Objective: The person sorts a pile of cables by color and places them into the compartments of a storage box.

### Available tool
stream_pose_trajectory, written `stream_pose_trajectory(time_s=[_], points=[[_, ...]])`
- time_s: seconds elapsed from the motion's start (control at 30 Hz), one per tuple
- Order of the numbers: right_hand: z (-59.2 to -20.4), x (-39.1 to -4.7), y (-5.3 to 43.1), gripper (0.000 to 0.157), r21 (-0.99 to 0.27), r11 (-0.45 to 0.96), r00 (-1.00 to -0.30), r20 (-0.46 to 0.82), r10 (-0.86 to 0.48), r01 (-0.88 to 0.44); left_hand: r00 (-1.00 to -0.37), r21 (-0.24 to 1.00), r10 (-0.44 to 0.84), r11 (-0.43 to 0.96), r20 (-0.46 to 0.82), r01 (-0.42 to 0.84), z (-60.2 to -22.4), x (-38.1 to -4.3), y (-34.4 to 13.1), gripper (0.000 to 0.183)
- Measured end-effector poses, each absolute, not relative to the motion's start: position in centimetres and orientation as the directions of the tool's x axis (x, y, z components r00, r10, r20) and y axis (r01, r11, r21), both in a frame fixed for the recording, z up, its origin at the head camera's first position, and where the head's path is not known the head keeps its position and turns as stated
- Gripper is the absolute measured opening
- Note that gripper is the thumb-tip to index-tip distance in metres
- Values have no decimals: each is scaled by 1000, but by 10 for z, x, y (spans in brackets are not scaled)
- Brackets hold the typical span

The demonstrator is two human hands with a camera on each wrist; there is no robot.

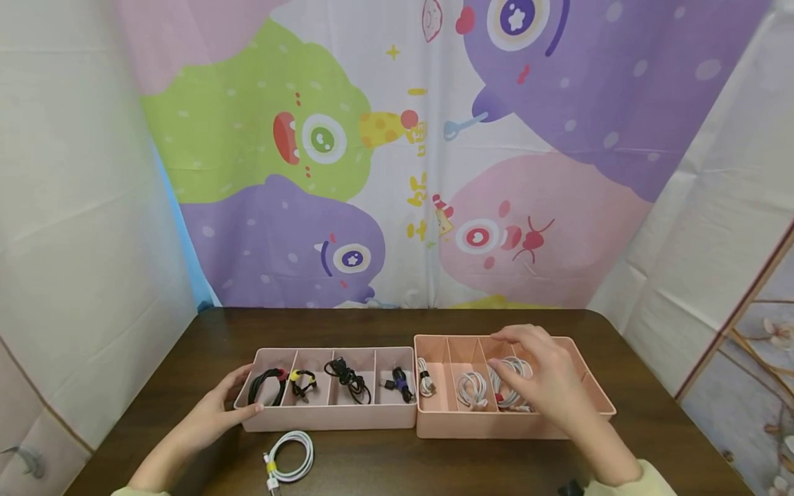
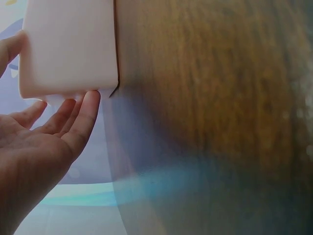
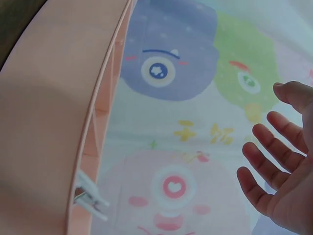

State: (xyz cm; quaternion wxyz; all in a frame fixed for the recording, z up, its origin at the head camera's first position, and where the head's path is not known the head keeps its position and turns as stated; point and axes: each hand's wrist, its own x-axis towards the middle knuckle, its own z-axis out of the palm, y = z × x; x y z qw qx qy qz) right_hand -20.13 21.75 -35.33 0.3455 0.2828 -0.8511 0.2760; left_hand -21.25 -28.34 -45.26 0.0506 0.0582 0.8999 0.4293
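My left hand (image 1: 214,417) touches the left end of a greyish-pink divided box (image 1: 329,419), its thumb by the front corner; in the left wrist view the fingertips rest against the end wall (image 2: 73,54). Each compartment there holds a bundled black cable, one with a red tie (image 1: 256,384) nearest that hand. Over the right side of a peach divided box (image 1: 484,427), my right hand (image 1: 548,379) hovers with spread, loosely bent fingers and nothing in them. Below it, partly covered, lies a large white cable coil (image 1: 516,364) with a red tie.
A smaller white coil (image 1: 462,387) and a white cable bundle (image 1: 424,375) occupy other peach compartments. In front of the left box, a white cable with a yellow tie (image 1: 310,456) lies on the dark wooden table (image 1: 372,468). A cartoon-printed curtain (image 1: 403,275) hangs behind.
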Motion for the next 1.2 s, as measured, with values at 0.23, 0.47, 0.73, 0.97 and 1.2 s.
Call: stream_pose_trajectory(time_s=[0.23,0.47,0.73,0.97,1.2], points=[[-345,-193,208,37,-280,629,-561,770,-304,-725,-988,779,150,625,-44,60,-452,-212,-283,80],[-337,-185,199,37,-292,600,-561,762,-324,-744,-988,777,151,626,-41,63,-451,-212,-282,80],[-331,-178,187,35,-255,596,-551,738,-389,-762,-987,775,154,628,-37,69,-451,-212,-283,80],[-324,-178,170,37,-247,498,-485,760,-432,-831,-987,780,154,623,-42,64,-452,-213,-283,80],[-319,-175,150,44,-214,410,-412,769,-489,-886,-987,780,151,624,-51,54,-453,-213,-283,80]])
